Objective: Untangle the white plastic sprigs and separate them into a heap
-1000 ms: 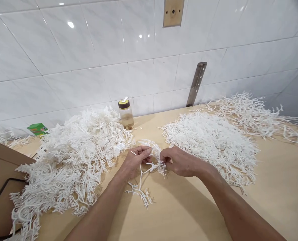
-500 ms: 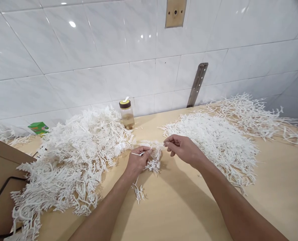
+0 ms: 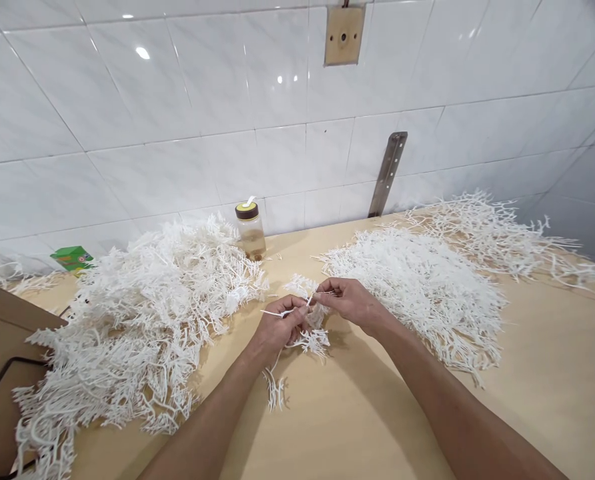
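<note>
Over the middle of the table, my left hand (image 3: 280,323) is closed on white branching plastic sprigs (image 3: 313,341). Their forked ends hang below the fingers, and one thin stem sticks out to the left. My right hand (image 3: 347,300) pinches a thin white stem right beside the left fingertips. A large heap of tangled white sprigs (image 3: 152,300) lies to the left of my hands. To the right lies a flatter pile of similar sprigs (image 3: 422,287).
A clear bottle (image 3: 252,237) with a dark and yellow lid stands near the wall. A green box (image 3: 72,258) sits at the far left, behind a cardboard box (image 3: 7,360). More white branches (image 3: 507,230) lie at the back right. A metal bracket (image 3: 387,175) leans against the tiled wall.
My right hand has moved left and down to meet the left hand, and its fingers now pinch a stem. My left hand stays nearly in place with the sprigs.
</note>
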The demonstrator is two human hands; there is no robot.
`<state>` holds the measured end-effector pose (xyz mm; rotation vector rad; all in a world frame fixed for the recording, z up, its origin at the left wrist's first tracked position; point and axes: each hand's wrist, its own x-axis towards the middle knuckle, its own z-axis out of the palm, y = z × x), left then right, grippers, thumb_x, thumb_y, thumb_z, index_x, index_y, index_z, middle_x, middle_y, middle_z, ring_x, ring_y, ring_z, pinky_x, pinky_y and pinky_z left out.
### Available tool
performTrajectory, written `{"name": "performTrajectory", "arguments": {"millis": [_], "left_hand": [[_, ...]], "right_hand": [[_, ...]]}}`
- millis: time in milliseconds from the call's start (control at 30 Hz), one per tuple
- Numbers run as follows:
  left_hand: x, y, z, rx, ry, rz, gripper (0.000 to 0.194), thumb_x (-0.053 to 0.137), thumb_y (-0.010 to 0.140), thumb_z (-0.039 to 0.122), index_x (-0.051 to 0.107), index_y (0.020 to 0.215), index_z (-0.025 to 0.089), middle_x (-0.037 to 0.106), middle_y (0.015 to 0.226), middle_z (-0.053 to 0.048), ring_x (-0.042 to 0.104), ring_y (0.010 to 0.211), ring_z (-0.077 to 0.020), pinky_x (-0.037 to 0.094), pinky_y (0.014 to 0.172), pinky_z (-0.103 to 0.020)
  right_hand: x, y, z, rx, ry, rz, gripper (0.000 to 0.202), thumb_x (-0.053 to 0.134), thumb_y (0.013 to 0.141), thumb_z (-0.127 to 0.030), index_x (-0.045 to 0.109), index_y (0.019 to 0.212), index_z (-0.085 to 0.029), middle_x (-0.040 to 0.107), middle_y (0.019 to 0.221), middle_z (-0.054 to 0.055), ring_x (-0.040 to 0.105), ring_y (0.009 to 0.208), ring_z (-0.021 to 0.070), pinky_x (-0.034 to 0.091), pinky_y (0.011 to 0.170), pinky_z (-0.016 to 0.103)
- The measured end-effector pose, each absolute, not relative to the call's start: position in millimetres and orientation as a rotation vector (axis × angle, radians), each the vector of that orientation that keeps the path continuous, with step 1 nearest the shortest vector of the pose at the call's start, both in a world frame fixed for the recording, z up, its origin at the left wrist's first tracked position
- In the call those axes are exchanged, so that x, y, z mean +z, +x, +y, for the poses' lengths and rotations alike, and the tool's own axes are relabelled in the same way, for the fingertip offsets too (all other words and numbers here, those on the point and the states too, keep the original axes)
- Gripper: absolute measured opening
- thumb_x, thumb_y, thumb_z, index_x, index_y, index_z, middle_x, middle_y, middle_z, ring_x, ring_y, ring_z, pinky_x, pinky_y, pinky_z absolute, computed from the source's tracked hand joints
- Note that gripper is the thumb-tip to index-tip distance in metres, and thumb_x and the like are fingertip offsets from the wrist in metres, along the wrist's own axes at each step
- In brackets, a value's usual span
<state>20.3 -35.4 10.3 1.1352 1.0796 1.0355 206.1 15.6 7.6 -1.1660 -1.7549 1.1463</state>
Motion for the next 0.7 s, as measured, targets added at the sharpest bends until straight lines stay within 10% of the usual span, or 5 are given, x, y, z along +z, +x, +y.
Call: {"name": "performTrajectory", "arguments": {"millis": [333, 700], "left_hand": [[13.5, 18.5, -21.4, 0.871, 1.197, 1.299, 0.046, 0.07, 0.071, 0.056, 0.064, 0.06, 0.012, 0.061, 0.055, -0.005, 0.045, 0.041, -0.0074, 0.028, 0.041, -0.02], [14.2, 40.3, -3.2, 1.172, 0.845, 1.122, 0.037, 0.083, 0.057, 0.037, 0.071, 0.082, 0.012, 0.063, 0.06, -0.003, 0.057, 0.05, -0.0124, 0.046, 0.051, -0.025]], "right_hand": [[2.1, 195.1, 15.0, 1.122, -1.228, -1.687, 0.023, 0.064, 0.076, -0.04, 0.063, 0.073, -0.017, 0.062, 0.07, 0.001, 0.051, 0.064, 0.0133, 0.039, 0.059, 0.025], [10.3, 194.9, 25.8, 1.148, -1.327, -1.746, 0.024, 0.06, 0.077, -0.04, 0.059, 0.068, -0.018, 0.054, 0.059, -0.003, 0.047, 0.052, 0.0105, 0.035, 0.048, 0.023]]}}
